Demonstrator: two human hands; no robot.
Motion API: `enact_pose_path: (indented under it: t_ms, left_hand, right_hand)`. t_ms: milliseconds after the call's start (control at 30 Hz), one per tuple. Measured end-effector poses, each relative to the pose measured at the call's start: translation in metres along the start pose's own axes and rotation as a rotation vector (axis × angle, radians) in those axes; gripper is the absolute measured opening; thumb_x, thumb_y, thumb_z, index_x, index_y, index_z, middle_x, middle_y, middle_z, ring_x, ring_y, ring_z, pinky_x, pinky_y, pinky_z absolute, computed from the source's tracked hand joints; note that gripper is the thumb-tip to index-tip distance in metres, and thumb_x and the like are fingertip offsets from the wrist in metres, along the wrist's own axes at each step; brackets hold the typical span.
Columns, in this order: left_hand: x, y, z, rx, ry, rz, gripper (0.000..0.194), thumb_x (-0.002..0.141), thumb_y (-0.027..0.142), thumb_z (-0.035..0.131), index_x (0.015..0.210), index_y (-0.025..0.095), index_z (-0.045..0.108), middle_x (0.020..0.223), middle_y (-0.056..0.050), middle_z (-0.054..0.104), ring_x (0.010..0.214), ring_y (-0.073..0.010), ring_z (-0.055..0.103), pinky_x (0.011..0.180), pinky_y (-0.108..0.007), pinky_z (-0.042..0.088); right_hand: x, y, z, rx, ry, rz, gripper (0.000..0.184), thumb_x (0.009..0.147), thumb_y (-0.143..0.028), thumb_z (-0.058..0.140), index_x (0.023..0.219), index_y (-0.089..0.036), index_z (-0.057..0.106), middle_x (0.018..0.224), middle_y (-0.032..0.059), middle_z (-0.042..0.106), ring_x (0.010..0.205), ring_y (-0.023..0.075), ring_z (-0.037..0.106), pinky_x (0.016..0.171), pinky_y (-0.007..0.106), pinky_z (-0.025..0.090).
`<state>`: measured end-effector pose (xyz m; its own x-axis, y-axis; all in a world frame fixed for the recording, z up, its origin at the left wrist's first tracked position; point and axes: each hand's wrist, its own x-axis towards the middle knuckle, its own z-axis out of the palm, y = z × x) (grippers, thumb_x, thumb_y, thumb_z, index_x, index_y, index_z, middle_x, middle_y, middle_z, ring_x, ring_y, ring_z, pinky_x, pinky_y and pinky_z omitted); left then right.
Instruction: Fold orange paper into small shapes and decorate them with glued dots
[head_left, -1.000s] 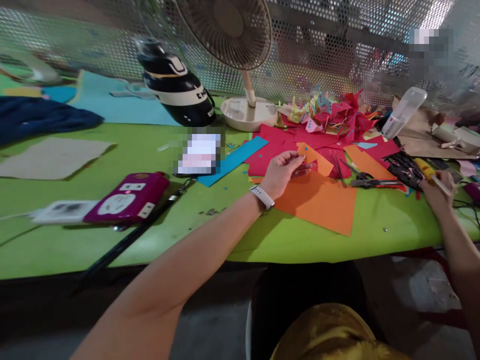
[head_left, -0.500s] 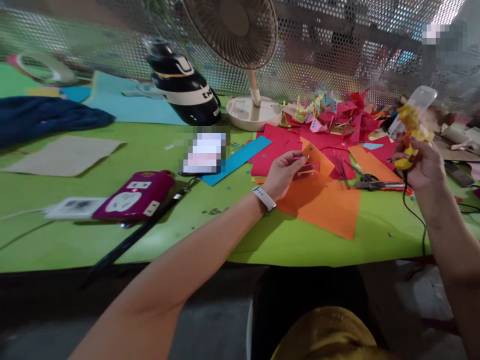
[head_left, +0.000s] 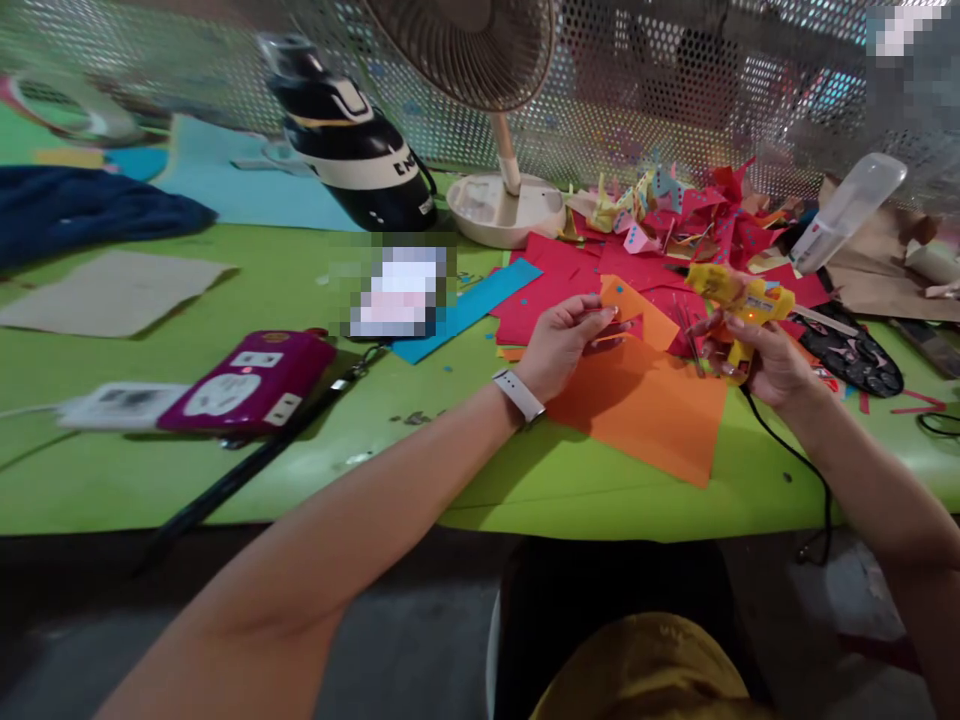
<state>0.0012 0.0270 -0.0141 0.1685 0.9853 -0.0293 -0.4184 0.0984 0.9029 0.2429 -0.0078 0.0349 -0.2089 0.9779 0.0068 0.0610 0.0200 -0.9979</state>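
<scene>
Between the fingertips of my left hand (head_left: 566, 345) is a small piece of orange paper (head_left: 643, 312) with blue dots on it. My right hand (head_left: 765, 360) is wrapped round the handle of a yellow glue gun (head_left: 739, 295), whose dark nozzle points left toward that piece. A small orange light glows on the gun, and its black cord (head_left: 795, 450) hangs over the table edge. Below my left hand lies a larger orange sheet (head_left: 645, 415). Red paper sheets (head_left: 555, 275) are spread behind it. Tweezers (head_left: 688, 335) lie partly hidden near my right fingers.
A pile of folded paper shapes (head_left: 697, 220) sits at the back, right of a fan (head_left: 506, 210). Leftward are a black-and-white bottle (head_left: 360, 150), a phone (head_left: 399, 290), a blue strip (head_left: 469, 310) and a purple power strip (head_left: 251, 385). A clear container (head_left: 851, 210) stands back right.
My right hand has brought the glue gun leftward from the far right, and its nozzle now points left. My left hand still pinches the orange piece. The view has shifted slightly.
</scene>
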Motion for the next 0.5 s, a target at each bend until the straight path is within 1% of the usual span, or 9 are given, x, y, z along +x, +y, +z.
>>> enact_pose_path:
  t_ms: [100,200,333,500]
  left_hand:
    - [-0.002,0.001,0.000,0.005,-0.008,-0.002,0.022,0.076,0.023,0.081,0.088,0.020,0.063,0.090,-0.002,0.076,0.087,-0.0199,0.075,0.080,-0.033,0.059]
    - [-0.004,0.001,0.001,0.024,-0.027,0.004,0.024,0.076,0.026,0.082,0.090,0.020,0.063,0.092,-0.003,0.076,0.089,-0.0204,0.075,0.084,-0.035,0.059]
    - [-0.008,0.001,0.002,0.067,-0.061,0.012,0.030,0.074,0.032,0.084,0.092,0.019,0.063,0.094,-0.004,0.076,0.090,-0.0211,0.075,0.086,-0.037,0.059]
    - [-0.009,0.001,0.003,0.081,-0.089,0.041,0.034,0.072,0.037,0.085,0.091,0.020,0.063,0.093,-0.002,0.075,0.092,-0.0211,0.075,0.083,-0.035,0.060]
  right_hand:
    - [-0.001,0.007,0.007,0.023,-0.048,-0.016,0.041,0.076,-0.059,0.072,0.092,-0.022,0.064,0.086,0.0058,0.072,0.067,0.0163,0.065,0.042,0.023,0.039]
    - [-0.001,0.011,0.019,-0.036,-0.055,-0.093,0.049,0.073,-0.064,0.075,0.098,-0.023,0.065,0.078,0.0016,0.068,0.059,0.0127,0.060,0.042,0.022,0.039]
    - [-0.001,0.015,0.030,-0.166,0.033,-0.176,0.049,0.069,-0.063,0.079,0.093,-0.022,0.066,0.069,-0.0014,0.060,0.054,0.0097,0.047,0.041,0.022,0.037]
    - [0.002,0.021,0.031,-0.193,0.086,-0.167,0.045,0.073,-0.056,0.077,0.096,-0.019,0.067,0.068,-0.0022,0.056,0.053,0.0076,0.042,0.042,0.022,0.037]
